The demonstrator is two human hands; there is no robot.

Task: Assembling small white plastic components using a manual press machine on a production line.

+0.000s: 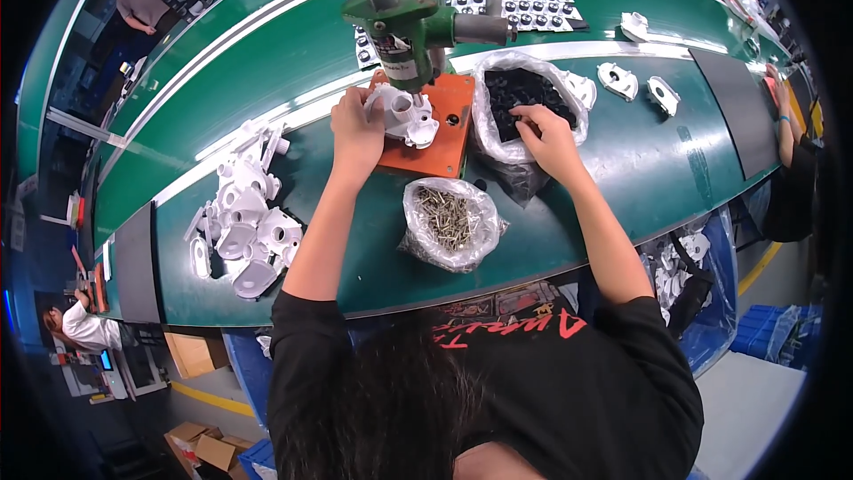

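Observation:
Under the green press (pixel 400 36), a white plastic housing (pixel 410 120) rests on an orange base plate (pixel 451 147). My left hand (pixel 357 132) grips the housing's left side, thumb and fingers closed on it. On the right, my right hand (pixel 549 140) is over a clear plastic bag (pixel 498 147) of small black parts (pixel 506 93). Its fingertips are pinched together above the black parts; whatever sits between them is too small to make out. Closer to me stands another clear bag (pixel 475 253) holding many metal pins (pixel 447 218).
A heap of white housings (pixel 253 231) lies left of my left forearm. Several single housings, one of them here (pixel 616 80), lie beyond the bag of black parts. Behind the press is a tray of black-and-white parts (pixel 542 0). Other people sit or stand at both sides.

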